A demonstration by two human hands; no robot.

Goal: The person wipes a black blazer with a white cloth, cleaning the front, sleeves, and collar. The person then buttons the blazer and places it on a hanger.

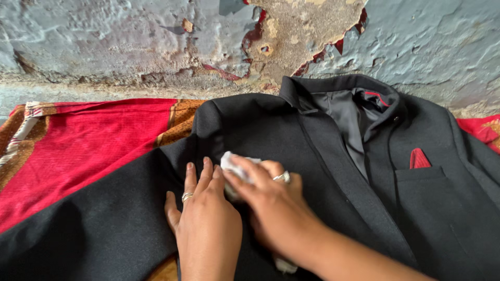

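We count one black jacket [312, 156] lying open-fronted across the middle of the view, one red cloth [88, 151] with orange patterned borders spread under it, one small white rag [233, 162], one red pocket square [420, 158] tucked in the chest pocket on the right, and two rings, one on each hand. Behind everything runs a peeling blue-grey wall [104, 36]. The jacket is cut off at the right and near edges, and its left sleeve runs out of view at the near left corner. The red cloth shows again only as a scrap at the far right, the rest hidden beneath the jacket. Most of the rag is covered by the right hand; a white bit pokes out beyond the fingers and another shows under the wrist, near the bottom edge. What carries the cloth we cannot make out. Our left hand [205, 218] lies flat, palm down, on the jacket near the shoulder seam, its fingers pressed together and pointing away from us. Our right hand [265, 198] comes in from the near right and crosses just beside the left, its fingers curled over the rag and holding it against the black fabric, touching the left fingertips.
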